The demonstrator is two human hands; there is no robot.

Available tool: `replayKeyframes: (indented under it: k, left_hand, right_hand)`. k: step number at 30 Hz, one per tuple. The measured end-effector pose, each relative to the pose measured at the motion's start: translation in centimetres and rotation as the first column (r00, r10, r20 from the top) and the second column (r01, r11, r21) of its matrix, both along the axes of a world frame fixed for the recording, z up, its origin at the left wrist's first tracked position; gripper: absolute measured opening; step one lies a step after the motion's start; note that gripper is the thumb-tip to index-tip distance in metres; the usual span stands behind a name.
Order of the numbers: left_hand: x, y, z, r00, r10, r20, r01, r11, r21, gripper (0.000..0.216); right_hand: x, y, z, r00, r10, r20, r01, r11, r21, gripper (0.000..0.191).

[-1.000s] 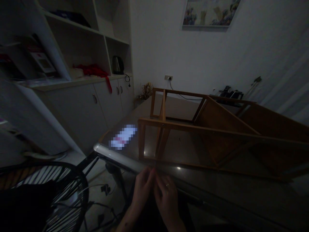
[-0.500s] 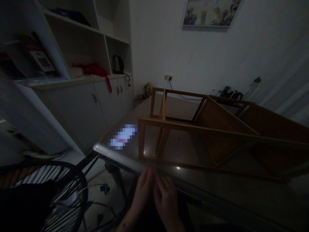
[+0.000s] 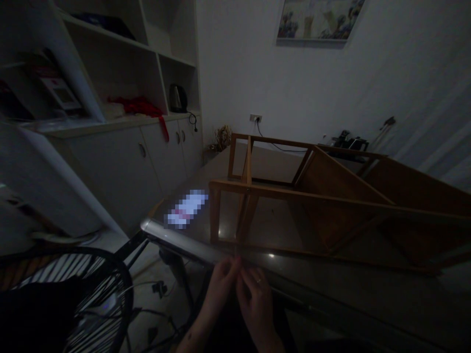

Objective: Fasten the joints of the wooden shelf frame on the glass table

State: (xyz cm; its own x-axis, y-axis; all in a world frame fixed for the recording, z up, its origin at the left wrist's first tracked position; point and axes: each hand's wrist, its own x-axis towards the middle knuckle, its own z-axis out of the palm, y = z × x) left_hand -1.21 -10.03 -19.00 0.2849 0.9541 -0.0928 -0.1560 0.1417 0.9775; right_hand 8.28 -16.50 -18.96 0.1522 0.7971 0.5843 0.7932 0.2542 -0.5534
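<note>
My left hand (image 3: 223, 278) and my right hand (image 3: 254, 289) meet at the fingertips, low in the middle of the head view, at the near edge of the table (image 3: 176, 239). Both are closed, with thumbs and forefingers pinched together. Whatever lies between the fingertips is too small and dark to make out. A ring shows on my right hand. Just beyond the hands, a brown wooden shelf frame (image 3: 272, 190) lies on its side on the table. To its left rests a lit, blurred-out rectangle (image 3: 187, 208) that looks like a phone screen.
A black slatted chair (image 3: 125, 289) stands at the lower left, with cables (image 3: 160, 289) on the floor beside it. White cabinets (image 3: 121, 157) along the left wall hold a kettle (image 3: 178, 98) and red cloth (image 3: 142, 105). Dark items (image 3: 349, 141) sit behind the frame.
My fingertips have shifted slightly to the right and the left fingers have curled in more. The view has turned a little; the shelf frame and screen stay in place.
</note>
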Motion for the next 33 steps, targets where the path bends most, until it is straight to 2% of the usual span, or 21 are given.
replayKeyframes:
  k: [5, 8, 10, 14, 21, 28, 33]
  left_hand:
    - [0.3, 0.2, -0.3, 1.0, -0.006, 0.023, 0.006, 1.0, -0.015, 0.053]
    - [0.2, 0.3, -0.3, 1.0, -0.013, 0.024, 0.013, 1.0, -0.013, 0.053]
    - [0.0, 0.3, -0.1, 1.0, -0.011, 0.028, 0.011, 1.0, -0.002, 0.053]
    - [-0.1, 0.4, -0.1, 1.0, 0.006, 0.027, -0.006, 1.0, 0.011, 0.053]
    - [-0.2, 0.1, -1.0, 0.999, 0.012, 0.032, -0.014, 0.998, 0.059, 0.043]
    - [-0.7, -0.3, -0.2, 0.997, 0.005, -0.078, 0.0, 0.998, 0.056, 0.044]
    - [-0.7, 0.2, -0.5, 0.999, 0.012, -0.042, -0.009, 0.998, 0.059, 0.043]
  right_hand:
    - [0.3, 0.2, -0.9, 0.995, -0.042, -0.087, 0.049, 0.996, 0.08, 0.022]
    - [0.5, 0.4, -1.2, 0.991, -0.06, -0.123, 0.076, 0.989, 0.129, 0.024]
    - [0.6, 0.4, -1.1, 0.991, -0.046, -0.128, 0.062, 0.99, 0.124, 0.028]
    - [0.7, 0.4, -0.7, 0.996, -0.019, -0.083, 0.028, 0.993, 0.116, 0.02]
    - [1.0, 0.6, -0.5, 0.999, -0.02, -0.037, 0.024, 0.993, 0.119, 0.02]
    - [0.9, 0.9, -0.3, 0.995, 0.009, -0.103, -0.001, 0.997, 0.083, 0.018]
    - [0.8, 0.8, -0.4, 0.985, 0.015, -0.17, -0.007, 0.999, 0.049, 0.019]
